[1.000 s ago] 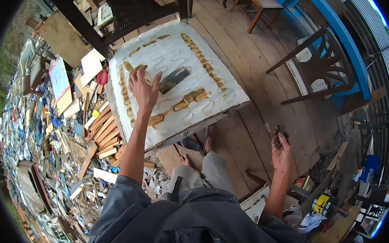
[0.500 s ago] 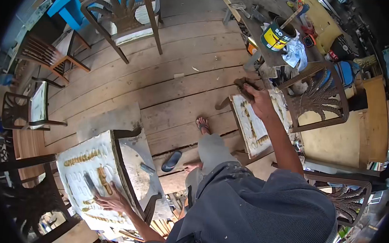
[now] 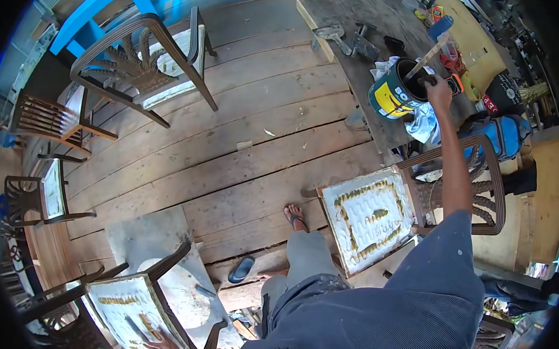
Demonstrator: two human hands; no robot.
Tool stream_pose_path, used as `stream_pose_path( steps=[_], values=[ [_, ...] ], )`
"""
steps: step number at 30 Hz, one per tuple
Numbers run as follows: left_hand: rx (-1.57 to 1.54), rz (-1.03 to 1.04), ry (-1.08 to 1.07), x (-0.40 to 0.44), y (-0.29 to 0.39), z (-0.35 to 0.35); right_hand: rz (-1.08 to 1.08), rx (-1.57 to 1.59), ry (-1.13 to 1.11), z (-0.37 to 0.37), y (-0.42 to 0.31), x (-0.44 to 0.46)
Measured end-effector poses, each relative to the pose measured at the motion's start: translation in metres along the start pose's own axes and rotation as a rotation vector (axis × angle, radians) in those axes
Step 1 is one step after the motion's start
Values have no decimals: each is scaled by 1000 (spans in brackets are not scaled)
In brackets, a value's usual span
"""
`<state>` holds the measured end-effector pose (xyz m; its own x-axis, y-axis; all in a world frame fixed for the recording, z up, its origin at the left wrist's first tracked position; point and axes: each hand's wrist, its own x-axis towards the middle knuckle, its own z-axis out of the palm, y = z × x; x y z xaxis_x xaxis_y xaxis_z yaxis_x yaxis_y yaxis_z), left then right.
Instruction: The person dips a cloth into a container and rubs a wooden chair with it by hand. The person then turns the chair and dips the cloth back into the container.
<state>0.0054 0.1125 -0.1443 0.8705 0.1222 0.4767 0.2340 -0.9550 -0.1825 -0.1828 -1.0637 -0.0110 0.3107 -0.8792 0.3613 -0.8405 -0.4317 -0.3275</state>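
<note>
At the opening of a black can with a yellow and blue label, my right hand is closed, fingers at the rim. Something dark shows at its fingertips, but I cannot make out what. A pale wooden stick leans out of the can. Low on the left, my left hand rests with fingers stretched on a chair's white seat, partly cut off below. Beside it lies a long grey strip. Brownish-yellow streaks mark that seat and another white chair seat at right.
Carved wooden chairs stand at upper left. A workbench with tools and a pale blue cloth is at upper right. On the plank floor lie a flat grey board and a loose sandal.
My right hand has moved from above the right chair seat up to the can, uncovering the seat's streaks. My left hand stays on the left seat, now lower in view.
</note>
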Motion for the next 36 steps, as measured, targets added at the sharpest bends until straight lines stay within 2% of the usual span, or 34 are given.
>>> stream_pose_path(
  steps=[2,4,5,9,12,16,17,20,24,25,28,29,32,36],
  values=[
    [-5,-55,-38,2,31,-7,29,-193,-243,36,24,37],
    [2,-110,-85,4,60,-11,59,-277,-337,71,37,55],
    [5,-148,-109,3,73,-11,123,-298,-285,87,38,56],
    [12,-272,-206,5,117,-12,108,-369,-448,141,81,70],
    [20,-352,-263,9,141,-13,8,-266,-498,181,130,87],
    [21,-422,-325,15,157,-5,0,-320,-444,116,89,75],
    [20,-439,-340,17,160,-2,102,-201,-693,78,55,79],
    [25,-477,-375,22,165,1,342,298,-764,27,43,85],
    [27,-511,-415,25,169,6,332,383,-746,-2,54,78],
    [25,-517,-418,27,170,7,380,452,-719,-14,37,66],
    [23,-535,-436,28,169,9,367,550,-730,-15,45,56],
    [23,-537,-440,28,167,8,396,580,-664,-14,42,48],
    [20,-563,-455,30,161,6,276,395,-721,-15,40,36],
    [22,-589,-463,28,151,3,27,125,-567,-17,29,8]
  ],
)
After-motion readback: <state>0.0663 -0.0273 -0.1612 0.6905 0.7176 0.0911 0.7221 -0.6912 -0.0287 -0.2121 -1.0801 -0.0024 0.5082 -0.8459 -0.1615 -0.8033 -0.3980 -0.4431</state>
